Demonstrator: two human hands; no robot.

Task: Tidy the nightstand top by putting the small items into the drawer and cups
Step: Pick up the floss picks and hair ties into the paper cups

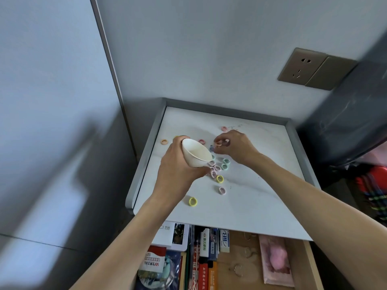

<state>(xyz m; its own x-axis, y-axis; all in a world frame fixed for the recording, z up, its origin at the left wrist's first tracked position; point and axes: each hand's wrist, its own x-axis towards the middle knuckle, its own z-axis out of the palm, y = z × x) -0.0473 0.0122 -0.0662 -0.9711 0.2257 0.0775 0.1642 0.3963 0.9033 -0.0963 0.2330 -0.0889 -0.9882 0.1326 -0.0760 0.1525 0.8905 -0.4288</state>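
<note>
My left hand (178, 164) grips a small white cup (196, 152), tilted with its mouth toward the right, above the white nightstand top (261, 174). My right hand (234, 146) hovers just right of the cup and pinches a pinkish hair ring (219, 143) in its fingertips. Several pastel hair rings lie scattered on the top: a cluster of pink and green ones (218, 166) under the cup, a yellow one (192, 201) nearer me, an orange one (164, 141) at the left, a pink one (224, 128) at the back. The inside of the cup looks empty.
The drawer (240, 258) below the front edge stands open, packed with boxes, packets, small metal rings and a pink item. A raised grey rim (144, 164) borders the top. A wall socket (316, 69) is at the back right; a dark bag (345, 122) stands on the right.
</note>
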